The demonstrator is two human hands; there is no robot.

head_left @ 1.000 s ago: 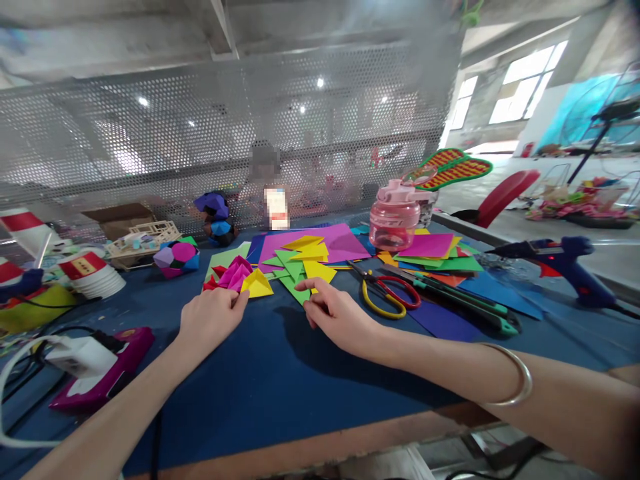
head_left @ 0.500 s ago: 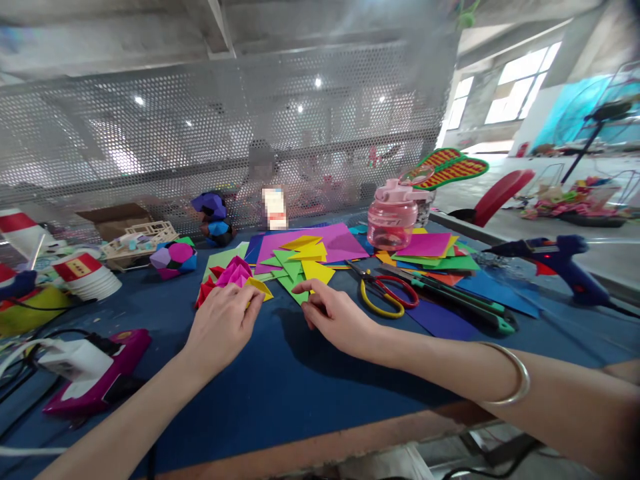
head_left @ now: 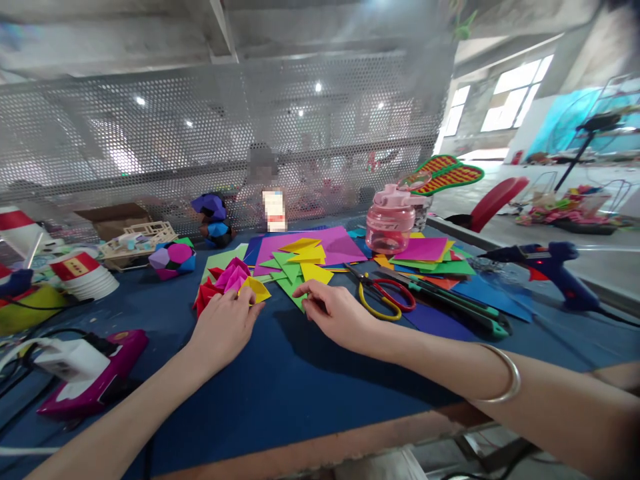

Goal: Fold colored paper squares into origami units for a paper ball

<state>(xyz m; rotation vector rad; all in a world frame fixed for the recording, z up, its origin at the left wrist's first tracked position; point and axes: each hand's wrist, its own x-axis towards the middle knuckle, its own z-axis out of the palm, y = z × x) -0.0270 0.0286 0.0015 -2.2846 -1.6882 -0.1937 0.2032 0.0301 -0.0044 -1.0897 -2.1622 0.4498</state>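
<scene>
My left hand (head_left: 223, 330) closes over a cluster of folded paper pieces: a red one (head_left: 207, 293), a magenta one (head_left: 233, 275) and a yellow one (head_left: 256, 289). Its thumb and fingers press at the yellow piece; the fingers' far side is hidden. My right hand (head_left: 340, 313) hovers low over the table with its index finger stretched and the other fingers bent. Its fingertips are by the tip of a green folded piece (head_left: 289, 283); whether they touch it I cannot tell. Several yellow folded pieces (head_left: 316, 272) lie on and around the green ones.
Scissors (head_left: 383, 299) and a green-black cutter (head_left: 463, 307) lie right of my right hand. Behind are paper sheets (head_left: 423, 248) and a pink bottle (head_left: 390, 223). A blue glue gun (head_left: 555, 267) is far right. A purple power strip (head_left: 95, 380) and paper cups (head_left: 85, 277) stand left.
The yellow piece by my left hand has tilted up a little and shows more of its inner side. My right hand has stayed almost in place; the view has shifted slightly.
</scene>
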